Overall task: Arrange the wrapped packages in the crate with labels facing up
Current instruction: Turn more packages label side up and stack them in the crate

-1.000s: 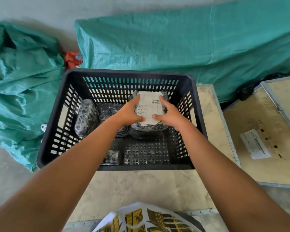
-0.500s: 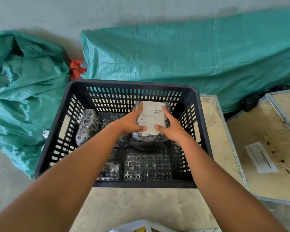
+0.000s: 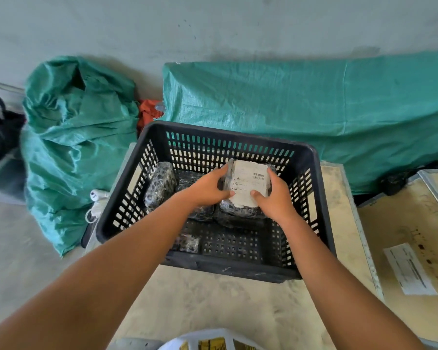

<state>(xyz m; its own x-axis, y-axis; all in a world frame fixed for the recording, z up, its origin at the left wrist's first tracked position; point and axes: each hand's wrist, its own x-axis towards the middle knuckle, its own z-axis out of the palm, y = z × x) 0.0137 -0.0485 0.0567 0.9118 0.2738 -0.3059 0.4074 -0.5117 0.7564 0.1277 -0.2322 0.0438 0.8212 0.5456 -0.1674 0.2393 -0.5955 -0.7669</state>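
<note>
- Left hand [image 3: 208, 188] grips the package [image 3: 248, 188] by its left edge, label up, over the crate [image 3: 314, 210].
- Right hand [image 3: 276, 198] clamps the right edge; the slick wrap could slip and flip it.

Crate [image 3: 213, 266] on a wooden board [image 3: 213, 306] — tarp bundle [image 3: 74, 147] to left, long tarp [image 3: 314, 109] behind. Inside, far right: labelled package [image 3: 248, 183] atop another, between left hand [image 3: 208, 188] and right hand [image 3: 276, 198]. Upright package [image 3: 159, 185] far left — small package [image 3: 186, 242] at near wall.
</note>
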